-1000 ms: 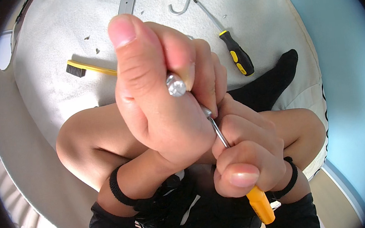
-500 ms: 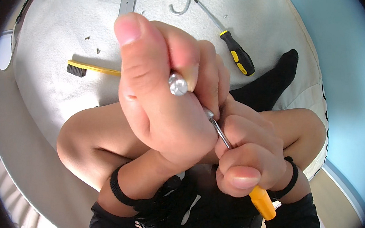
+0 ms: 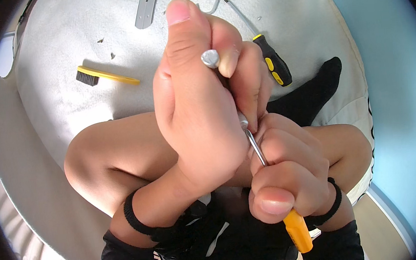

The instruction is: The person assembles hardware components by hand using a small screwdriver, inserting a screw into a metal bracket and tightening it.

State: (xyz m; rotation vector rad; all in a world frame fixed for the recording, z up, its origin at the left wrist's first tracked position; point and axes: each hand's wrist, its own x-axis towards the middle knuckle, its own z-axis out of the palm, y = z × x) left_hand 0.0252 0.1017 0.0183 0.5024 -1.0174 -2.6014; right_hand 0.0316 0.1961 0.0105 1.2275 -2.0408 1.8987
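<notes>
My left hand (image 3: 199, 90) is closed around a silver metal piece (image 3: 210, 58), raised in front of me with the thumb pointing up. One rounded end of the piece pokes out beside the index finger; most of it is hidden in the fist. Below the fist another silver bit (image 3: 243, 122) shows, and I cannot make out if it belongs to the same piece. My right hand (image 3: 287, 172) grips an orange-handled tool (image 3: 298, 231) with a thin metal shaft. That shaft reaches up to the silver bit at the bottom of my left fist. The two hands touch.
Beyond my crossed legs, a pale padded surface (image 3: 59, 39) carries a yellow brush (image 3: 107, 75), a black-and-yellow screwdriver (image 3: 274, 61), a perforated metal strip (image 3: 147, 5), a bent metal hook (image 3: 216, 5) and small screws (image 3: 112, 55). A blue wall (image 3: 394, 87) stands at the right.
My left hand has moved up and to the right, its thumb now partly covering the bent hook. The yellow brush shows in full. My right hand has hardly moved.
</notes>
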